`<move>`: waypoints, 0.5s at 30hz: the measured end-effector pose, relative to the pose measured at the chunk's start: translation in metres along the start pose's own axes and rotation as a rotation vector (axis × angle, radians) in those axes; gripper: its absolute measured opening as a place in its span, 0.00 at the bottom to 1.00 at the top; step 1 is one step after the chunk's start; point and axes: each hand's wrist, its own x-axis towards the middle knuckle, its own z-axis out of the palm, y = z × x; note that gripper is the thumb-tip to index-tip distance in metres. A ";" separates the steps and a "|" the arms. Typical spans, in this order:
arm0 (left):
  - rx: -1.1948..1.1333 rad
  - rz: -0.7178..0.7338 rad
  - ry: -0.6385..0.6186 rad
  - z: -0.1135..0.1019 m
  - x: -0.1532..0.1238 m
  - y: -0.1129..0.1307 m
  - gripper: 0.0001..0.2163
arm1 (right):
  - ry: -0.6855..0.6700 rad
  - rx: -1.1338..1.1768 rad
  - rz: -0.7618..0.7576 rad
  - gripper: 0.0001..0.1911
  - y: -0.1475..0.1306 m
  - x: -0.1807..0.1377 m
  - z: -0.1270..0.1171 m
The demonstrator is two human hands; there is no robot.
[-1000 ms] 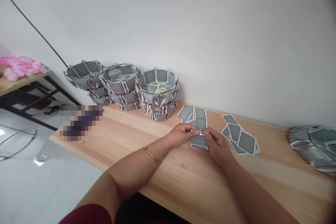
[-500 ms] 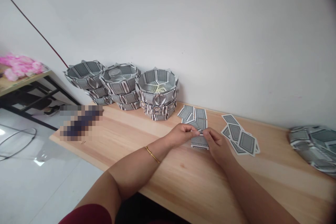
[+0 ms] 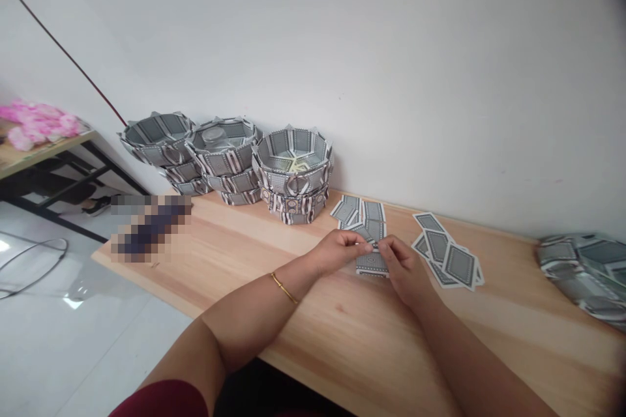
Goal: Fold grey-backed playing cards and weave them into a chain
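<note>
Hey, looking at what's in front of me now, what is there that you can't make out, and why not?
Head view, hidden: the pinched part of the gray card, covered by the left hand and right hand.
Head view, masked: whatever is at the left end of the table, under pixel blocks.
Head view, cut off: the card bowl at far right, by the picture's edge; it is also blurred.
</note>
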 end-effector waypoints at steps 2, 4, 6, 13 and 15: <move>-0.017 0.009 -0.010 0.000 0.000 -0.001 0.19 | -0.016 -0.003 0.002 0.16 0.000 -0.001 -0.001; -0.022 0.005 -0.015 0.000 0.000 -0.001 0.19 | -0.018 -0.001 0.006 0.17 0.000 -0.001 -0.001; -0.021 -0.003 -0.012 0.000 0.000 -0.001 0.18 | -0.016 0.007 0.013 0.17 0.000 -0.001 -0.001; -0.004 0.002 -0.003 0.001 0.000 0.000 0.19 | 0.006 0.004 0.010 0.17 0.000 0.000 -0.001; -0.010 -0.001 0.003 0.001 0.000 0.000 0.20 | 0.008 0.008 0.009 0.17 0.000 0.000 -0.001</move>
